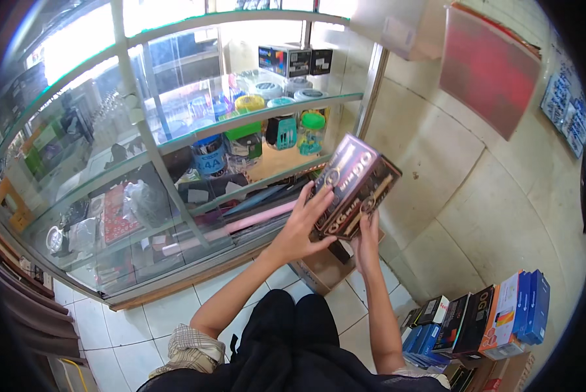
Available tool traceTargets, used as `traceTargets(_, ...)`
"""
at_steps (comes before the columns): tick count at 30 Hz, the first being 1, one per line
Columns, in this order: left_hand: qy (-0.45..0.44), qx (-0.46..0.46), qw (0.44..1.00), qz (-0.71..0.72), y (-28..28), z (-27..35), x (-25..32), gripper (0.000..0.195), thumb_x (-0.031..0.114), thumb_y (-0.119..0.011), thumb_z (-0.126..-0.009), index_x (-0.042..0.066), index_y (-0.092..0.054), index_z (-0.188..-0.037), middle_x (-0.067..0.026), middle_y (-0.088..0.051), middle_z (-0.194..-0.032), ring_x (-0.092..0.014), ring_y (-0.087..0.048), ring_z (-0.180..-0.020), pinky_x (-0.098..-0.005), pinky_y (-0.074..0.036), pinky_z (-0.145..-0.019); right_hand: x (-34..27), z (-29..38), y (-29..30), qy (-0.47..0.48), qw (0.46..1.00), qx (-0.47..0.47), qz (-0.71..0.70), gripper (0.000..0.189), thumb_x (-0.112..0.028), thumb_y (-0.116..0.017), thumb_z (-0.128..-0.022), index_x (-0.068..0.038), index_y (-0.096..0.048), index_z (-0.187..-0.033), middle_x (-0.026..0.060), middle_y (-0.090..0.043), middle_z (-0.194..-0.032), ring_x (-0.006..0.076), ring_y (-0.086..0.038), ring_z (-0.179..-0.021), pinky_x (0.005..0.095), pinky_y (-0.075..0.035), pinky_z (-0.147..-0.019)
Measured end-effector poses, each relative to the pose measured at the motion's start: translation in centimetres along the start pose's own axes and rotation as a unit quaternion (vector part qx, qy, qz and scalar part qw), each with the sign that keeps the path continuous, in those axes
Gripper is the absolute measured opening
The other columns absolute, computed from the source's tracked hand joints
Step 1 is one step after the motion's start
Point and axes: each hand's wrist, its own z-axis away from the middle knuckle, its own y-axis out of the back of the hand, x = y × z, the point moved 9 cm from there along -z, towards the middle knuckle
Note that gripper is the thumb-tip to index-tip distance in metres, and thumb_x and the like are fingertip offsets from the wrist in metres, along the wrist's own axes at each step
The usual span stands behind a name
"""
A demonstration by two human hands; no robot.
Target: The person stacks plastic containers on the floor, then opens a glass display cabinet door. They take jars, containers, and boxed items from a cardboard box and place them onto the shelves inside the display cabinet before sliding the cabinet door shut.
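Observation:
A dark printed cardboard box (359, 188) is tilted in the air before me, its long side running up and to the right. My left hand (300, 228) presses against its left side, fingers spread over the printed face and thumb by the lower edge. With its fingers, my right hand (366, 245) grips the lower right end. The undersides of the box and part of the right fingers are hidden. Below my hands, an open brown carton (322, 269) stands on the tiled floor, with something dark inside it.
A glass display case (175, 142) fills the left and front, holding lidded jars (209, 157) and printed boxes (293, 60) on glass shelves. Several upright boxes (474, 318) stand at lower right. The tiled wall (445, 161) borders the right, with a red sheet (486, 73) hanging there.

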Motion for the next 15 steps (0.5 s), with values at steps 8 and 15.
traceTargets(8, -0.011, 0.088, 0.996, -0.002, 6.3, -8.7, -2.9, 0.074, 0.007, -0.069, -0.068, 0.015, -0.037, -0.134, -0.0139, -0.027, -0.142, -0.038, -0.025, -0.130, -0.0433, -0.027, -0.105, -7.8, -10.5, -5.7, 0.094, 0.986, -0.029, 0.135, 0.060, -0.026, -0.057, -0.089, -0.007, -0.023, -0.135, 0.0157, -0.052, -0.117, 0.0187, -0.054, -0.101, 0.0297, -0.046, -0.082)
traceTargets(15, 0.006, 0.113, 0.993, 0.040, 8.1, -18.0, -10.6, 0.080, 0.006, -0.071, -0.066, 0.009, -0.032, -0.136, -0.0138, -0.036, -0.137, -0.028, -0.034, -0.128, -0.0377, -0.027, -0.105, -8.5, -25.2, -6.7, 0.098, 0.965, -0.012, 0.244, 0.064, -0.032, -0.064, -0.082, -0.007, -0.034, -0.133, 0.0166, -0.057, -0.111, 0.0212, -0.061, -0.092, 0.0276, -0.050, -0.072)
